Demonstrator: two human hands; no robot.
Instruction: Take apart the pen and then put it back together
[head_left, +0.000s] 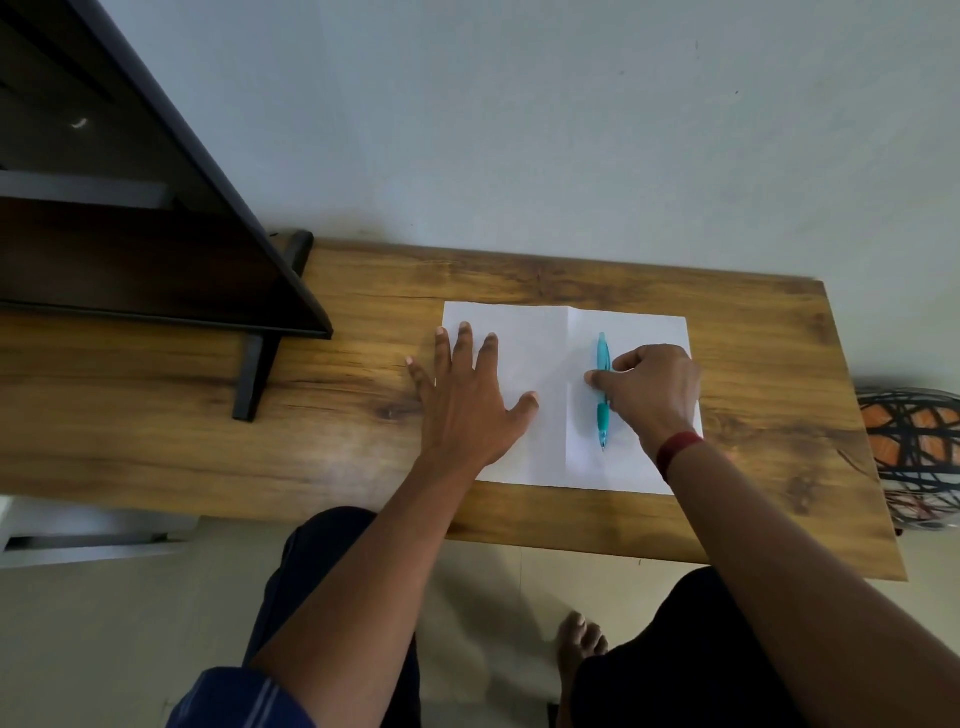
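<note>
A turquoise pen (602, 358) lies whole on a white sheet of paper (540, 395), its tip pointing toward me. My right hand (654, 389) rests over the pen's middle, with thumb and fingertips pinched around the barrel. My left hand (462, 400) lies flat with fingers spread on the sheet's left edge and the wooden table (363, 364), holding nothing. A red band circles my right wrist.
A dark shelf unit (156, 234) with a black bracket leg stands at the table's left. A wall runs behind the table. A black wire basket with orange inside (914, 452) sits off the right edge. My knees and a bare foot show below the front edge.
</note>
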